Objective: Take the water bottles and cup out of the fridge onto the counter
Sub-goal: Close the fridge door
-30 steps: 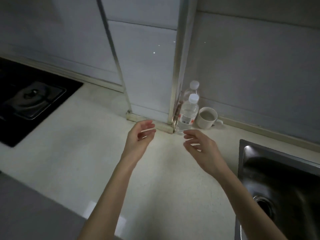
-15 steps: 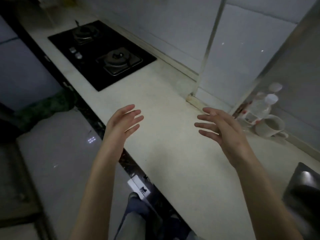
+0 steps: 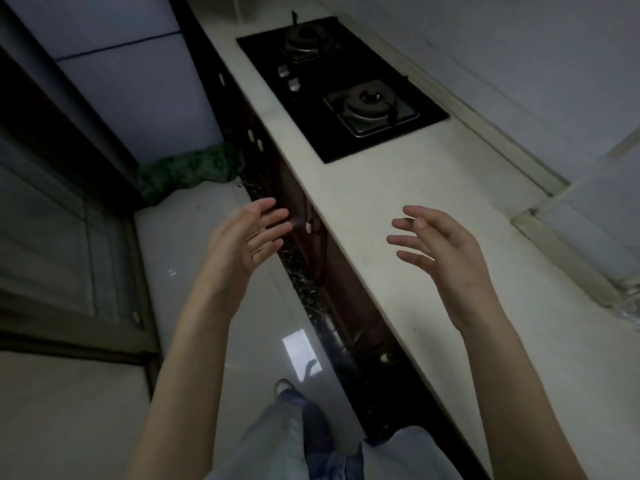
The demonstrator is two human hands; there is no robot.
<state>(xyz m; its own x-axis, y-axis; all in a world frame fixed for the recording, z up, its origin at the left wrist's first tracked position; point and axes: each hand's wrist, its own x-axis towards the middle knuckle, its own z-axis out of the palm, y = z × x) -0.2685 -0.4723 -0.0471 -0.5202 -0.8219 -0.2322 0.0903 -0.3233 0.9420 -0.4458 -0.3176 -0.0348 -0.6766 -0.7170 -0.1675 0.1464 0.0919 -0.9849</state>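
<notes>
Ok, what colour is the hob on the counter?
Black, glossy hob, set into the pale counter; head view.

Bare forearms without sleeves, light blue jeans [image 3: 277,441], and a grey shoe [image 3: 282,386].

We find no legible text, label, brand, number or sign anywhere in this view. The black hob [image 3: 343,88] on the counter [image 3: 398,209] carries two control knobs, but any markings beside them are too small and too dim for us to read. The pale bright rectangle on the floor [image 3: 300,353] shows no characters we can make out. The cabinet fronts below the counter bear no readable marking.
</notes>
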